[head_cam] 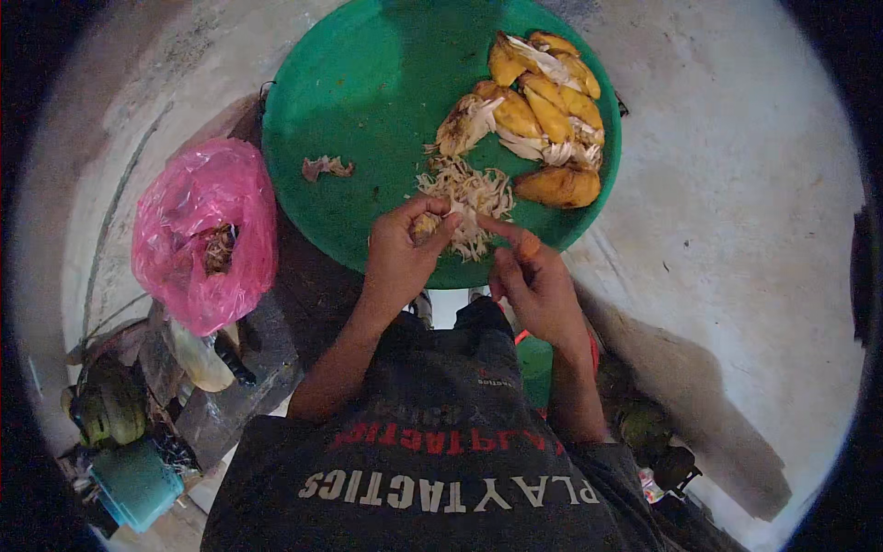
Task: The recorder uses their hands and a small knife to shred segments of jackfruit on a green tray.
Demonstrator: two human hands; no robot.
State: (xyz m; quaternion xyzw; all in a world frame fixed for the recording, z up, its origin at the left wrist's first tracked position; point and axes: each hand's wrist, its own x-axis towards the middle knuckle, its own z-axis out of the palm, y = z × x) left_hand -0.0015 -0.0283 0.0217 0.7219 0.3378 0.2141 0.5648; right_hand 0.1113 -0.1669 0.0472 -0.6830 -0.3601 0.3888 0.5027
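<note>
A small piece of cooked chicken (425,225) with yellowish skin is pinched in my left hand (408,238), between thumb and fingers. My right hand (534,279) has its index finger stretched out to the pale meat by the left fingertips; its thumb stands apart from it and the other fingers are curled. An orange patch shows on one right finger. Under both hands lies a heap of shredded chicken (476,196) on a round green tray (345,228). Yellow-skinned chicken pieces (552,110), some torn to white meat, are piled at the tray's far right.
A scrap of meat or skin (327,168) lies on the tray's left side. Left of the tray, an open pink plastic bag (203,207) holds brownish scraps (221,250). A turquoise container (136,481) is at lower left. Something green with a red rim (535,366) sits by my right forearm.
</note>
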